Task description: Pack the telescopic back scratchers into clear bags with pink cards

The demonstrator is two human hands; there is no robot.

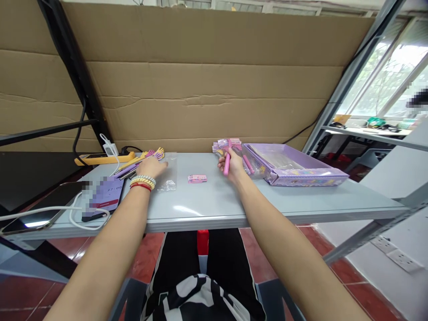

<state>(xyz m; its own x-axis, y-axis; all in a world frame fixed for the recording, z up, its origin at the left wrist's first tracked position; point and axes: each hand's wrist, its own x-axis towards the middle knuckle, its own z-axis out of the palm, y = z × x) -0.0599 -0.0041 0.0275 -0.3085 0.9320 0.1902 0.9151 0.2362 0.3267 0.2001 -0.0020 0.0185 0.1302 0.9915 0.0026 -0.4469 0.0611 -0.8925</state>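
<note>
My right hand (233,166) is closed around a pink pen-like stick (227,165), held upright. Close behind it are more pink pieces in clear wrapping (234,143), and another pink stick (248,165) lies in plastic beside it. My left hand (152,167) is at the edge of a clear plastic bag (170,171); its fingers curl down and seem to pinch it, though the fingertips are partly hidden. Beside that hand lies a bunch of yellow and purple pens (132,166) with hand-shaped tops. A small pink printed piece (197,179) rests between my hands.
An open purple box (307,177) with clear plastic inside stands at right. On the left are a phone (107,196), a dark tablet-like device (43,207), a white cable (75,207), a charger (110,147) and a yellow-orange object (103,159). Cardboard (214,84) walls the back.
</note>
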